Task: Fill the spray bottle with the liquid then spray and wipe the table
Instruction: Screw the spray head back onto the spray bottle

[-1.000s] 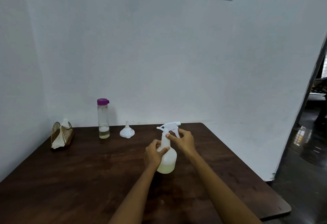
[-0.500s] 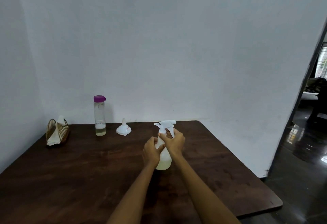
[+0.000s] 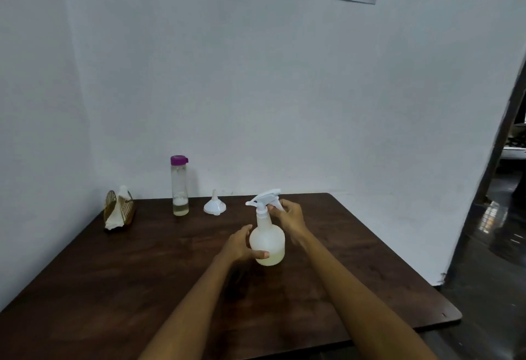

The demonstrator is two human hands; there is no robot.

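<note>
A white spray bottle [image 3: 267,241] stands upright in the middle of the dark wooden table [image 3: 113,288], with pale yellow liquid in its bottom. My left hand [image 3: 242,245] grips the round body from the left, thumb across the front. My right hand [image 3: 290,214] pinches the white trigger head at the neck from the right. At the back, a clear bottle with a purple cap [image 3: 180,186] holds a little liquid. A white funnel [image 3: 215,205] sits upside down beside it.
A brass wire holder with white tissue [image 3: 119,211] stands at the back left by the wall. White walls close the back and left. The table's right edge drops to a dark glossy floor [image 3: 489,260] and a doorway.
My left hand has slid down from the bottle's neck to its round body. My right hand stays at the trigger head, fingers shifted round the neck. The view has shifted slightly.
</note>
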